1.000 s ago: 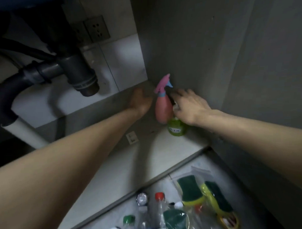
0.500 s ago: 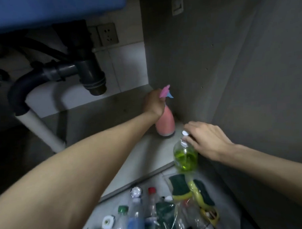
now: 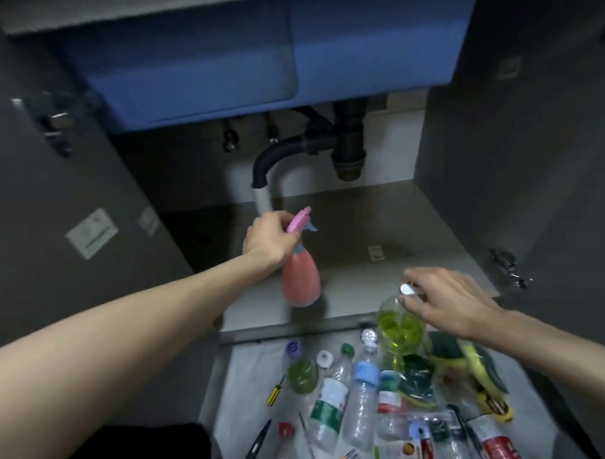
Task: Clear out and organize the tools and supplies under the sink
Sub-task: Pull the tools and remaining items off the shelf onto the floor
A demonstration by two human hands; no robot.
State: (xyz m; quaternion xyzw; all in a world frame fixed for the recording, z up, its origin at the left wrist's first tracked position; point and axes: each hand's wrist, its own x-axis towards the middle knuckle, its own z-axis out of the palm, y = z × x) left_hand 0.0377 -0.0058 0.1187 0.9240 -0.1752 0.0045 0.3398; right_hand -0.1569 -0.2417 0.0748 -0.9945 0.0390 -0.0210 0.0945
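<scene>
both bottles are out of the corner now: my left hand grips the pink sprayer, right hand pinches the green bottle cap, cabinet floor cleared.

Both arms reach into the open cabinet under the blue sink. The left hand grips the neck of a pink spray bottle, lifted clear of the cabinet floor with its shadow just beneath. The right hand pinches the white cap of a clear bottle of green liquid, held over the front edge. Behind, the dark drain pipe curves down to a white section. Down on the floor in front lies a jumble (quite a pile): plastic bottles, green-and-yellow sponges, a yellow-and-black screwdriver.
</scene>
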